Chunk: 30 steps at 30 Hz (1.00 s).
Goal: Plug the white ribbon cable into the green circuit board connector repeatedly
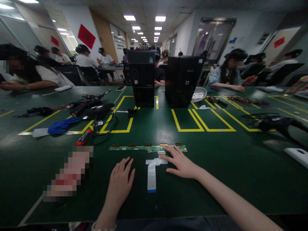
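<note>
A long, narrow green circuit board (139,148) lies flat across the green table in front of me. Just below its middle rests a white flat ribbon cable (151,176), bent into a T shape, with a blue strip at its near end. My right hand (179,162) is open, fingers spread; its fingertips reach the right part of the board and the top right end of the cable. To the left of the cable, my left hand (121,176) lies open on the table, below the board, with nothing in it.
A red and black screwdriver (84,137), a blue cloth item (63,125) and dark cables (81,104) lie at left. Two black computer towers (141,78) stand ahead, beside a white basket (199,94). Black cables (276,122) and a white device (297,156) are at right. Other people sit around.
</note>
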{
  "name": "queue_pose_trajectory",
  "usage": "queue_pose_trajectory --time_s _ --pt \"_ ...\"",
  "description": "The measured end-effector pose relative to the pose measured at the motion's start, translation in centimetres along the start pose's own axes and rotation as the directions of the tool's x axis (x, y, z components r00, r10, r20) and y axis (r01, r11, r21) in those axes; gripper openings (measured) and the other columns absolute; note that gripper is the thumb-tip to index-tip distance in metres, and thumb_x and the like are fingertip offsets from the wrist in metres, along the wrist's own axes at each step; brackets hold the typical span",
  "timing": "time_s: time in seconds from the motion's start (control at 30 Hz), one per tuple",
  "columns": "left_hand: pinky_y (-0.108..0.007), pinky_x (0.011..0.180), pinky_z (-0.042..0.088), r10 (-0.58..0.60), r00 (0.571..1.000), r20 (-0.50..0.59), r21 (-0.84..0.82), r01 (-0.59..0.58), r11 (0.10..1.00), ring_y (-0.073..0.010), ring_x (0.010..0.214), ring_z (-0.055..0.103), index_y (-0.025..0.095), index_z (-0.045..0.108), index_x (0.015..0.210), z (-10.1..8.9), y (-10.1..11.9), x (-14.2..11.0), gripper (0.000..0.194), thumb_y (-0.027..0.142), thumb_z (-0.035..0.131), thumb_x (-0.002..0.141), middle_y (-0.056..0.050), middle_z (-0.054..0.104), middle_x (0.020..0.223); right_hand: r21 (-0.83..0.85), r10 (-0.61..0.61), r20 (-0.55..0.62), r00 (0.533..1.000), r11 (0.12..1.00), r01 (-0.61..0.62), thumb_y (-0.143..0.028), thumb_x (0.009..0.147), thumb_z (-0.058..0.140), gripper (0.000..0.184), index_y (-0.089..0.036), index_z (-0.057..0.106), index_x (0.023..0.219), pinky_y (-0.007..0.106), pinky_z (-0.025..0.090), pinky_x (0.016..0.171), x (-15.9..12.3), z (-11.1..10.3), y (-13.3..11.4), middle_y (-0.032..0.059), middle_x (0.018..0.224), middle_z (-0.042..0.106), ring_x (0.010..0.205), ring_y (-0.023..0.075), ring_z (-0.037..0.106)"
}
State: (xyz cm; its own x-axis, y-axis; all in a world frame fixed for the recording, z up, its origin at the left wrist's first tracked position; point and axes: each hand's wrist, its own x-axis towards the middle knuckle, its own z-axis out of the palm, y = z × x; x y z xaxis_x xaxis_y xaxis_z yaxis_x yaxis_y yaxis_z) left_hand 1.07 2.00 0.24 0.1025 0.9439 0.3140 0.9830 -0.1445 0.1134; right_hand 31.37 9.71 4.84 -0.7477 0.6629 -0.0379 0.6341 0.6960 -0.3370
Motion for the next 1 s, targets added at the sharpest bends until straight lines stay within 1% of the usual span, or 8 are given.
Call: queue_pose_trajectory --time_s 0.13,0.27,0.33,0.43,0.57,0.73,0.9,1.0 --pt "-0.050 0.104 0.038 0.007 1.000 -0.016 0.002 -0.007 1.000 -0.0312 0.126 0.049 0.011 0.056 0.130 0.0 -0.1 0.0 0.045 0.031 0.035 0.096 -0.015 0.055 0.134 -0.004 0.003 0.033 0.999 1.000 -0.003 -0.062 0.090 0.041 0.064 -0.037 0.030 0.148 0.057 0.006 0.115 -1.3 -0.3 0.0 0.0068 0.158 0.014 0.145 0.0293 0.010" --pt "-0.050 0.104 0.038 0.014 1.000 -0.027 -0.006 -0.014 1.000 -0.0310 0.125 0.049 0.012 0.056 0.130 0.2 -0.1 0.0 0.045 0.031 0.035 0.097 -0.015 0.055 0.134 -0.009 0.042 0.065 0.997 0.999 -0.042 -0.061 0.090 0.042 0.063 -0.037 0.030 0.147 0.058 0.010 0.114 -4.8 -0.6 0.5 0.0053 0.159 0.012 0.144 0.0307 0.012" --pt "-0.050 0.105 0.038 0.015 0.999 -0.029 -0.007 -0.015 1.000 -0.0311 0.125 0.049 0.012 0.056 0.130 0.2 -0.2 -0.1 0.045 0.032 0.035 0.097 -0.015 0.054 0.135 -0.031 0.102 0.062 0.993 0.994 -0.100 -0.062 0.090 0.043 0.064 -0.038 0.029 0.148 0.059 0.013 0.113 -7.1 -0.6 1.2 0.0049 0.159 0.011 0.144 0.0315 0.014" --pt "-0.050 0.105 0.038 0.013 1.000 -0.026 -0.010 -0.013 1.000 -0.0312 0.126 0.048 0.012 0.056 0.131 0.3 -0.1 -0.1 0.045 0.032 0.034 0.097 -0.014 0.054 0.135 -0.099 0.236 0.023 0.971 0.967 -0.233 -0.062 0.089 0.042 0.065 -0.038 0.027 0.148 0.060 0.019 0.112 -10.9 -0.4 2.5 0.0070 0.158 0.015 0.143 0.0320 0.018" --pt "-0.050 0.105 0.037 0.000 1.000 -0.017 -0.017 -0.001 1.000 -0.0307 0.127 0.048 0.013 0.055 0.131 0.1 0.0 -0.1 0.046 0.033 0.034 0.097 -0.014 0.054 0.135 -0.200 0.392 -0.109 0.914 0.892 -0.406 -0.062 0.090 0.040 0.064 -0.037 0.030 0.148 0.060 0.025 0.110 -15.2 0.6 4.7 0.0089 0.156 0.021 0.140 0.0313 0.027" --pt "-0.050 0.105 0.037 -0.008 1.000 0.006 -0.018 0.008 1.000 -0.0307 0.128 0.046 0.013 0.055 0.132 -0.1 0.1 -0.1 0.047 0.034 0.033 0.097 -0.014 0.053 0.136 -0.222 0.472 -0.274 0.838 0.817 -0.533 -0.063 0.090 0.037 0.062 -0.035 0.037 0.145 0.059 0.032 0.106 -19.4 2.2 7.2 0.0083 0.154 0.027 0.136 0.0322 0.034" --pt "-0.050 0.106 0.037 -0.007 1.000 0.003 -0.019 0.008 1.000 -0.0307 0.128 0.046 0.013 0.055 0.132 -0.1 0.1 -0.1 0.046 0.034 0.033 0.097 -0.015 0.053 0.136 -0.173 0.574 -0.304 0.760 0.751 -0.637 -0.066 0.089 0.031 0.065 -0.032 0.042 0.143 0.060 0.030 0.107 -22.1 2.7 8.8 0.0101 0.152 0.030 0.134 0.0330 0.038" --pt "-0.050 0.106 0.037 -0.005 1.000 -0.009 -0.031 0.004 1.000 -0.0301 0.128 0.047 0.013 0.055 0.132 -0.2 0.1 -0.1 0.046 0.033 0.033 0.097 -0.014 0.054 0.135 -0.128 0.638 -0.322 0.700 0.703 -0.700 -0.066 0.089 0.026 0.065 -0.032 0.043 0.143 0.060 0.032 0.105 -23.2 2.8 9.4 0.0104 0.150 0.033 0.133 0.0330 0.040"
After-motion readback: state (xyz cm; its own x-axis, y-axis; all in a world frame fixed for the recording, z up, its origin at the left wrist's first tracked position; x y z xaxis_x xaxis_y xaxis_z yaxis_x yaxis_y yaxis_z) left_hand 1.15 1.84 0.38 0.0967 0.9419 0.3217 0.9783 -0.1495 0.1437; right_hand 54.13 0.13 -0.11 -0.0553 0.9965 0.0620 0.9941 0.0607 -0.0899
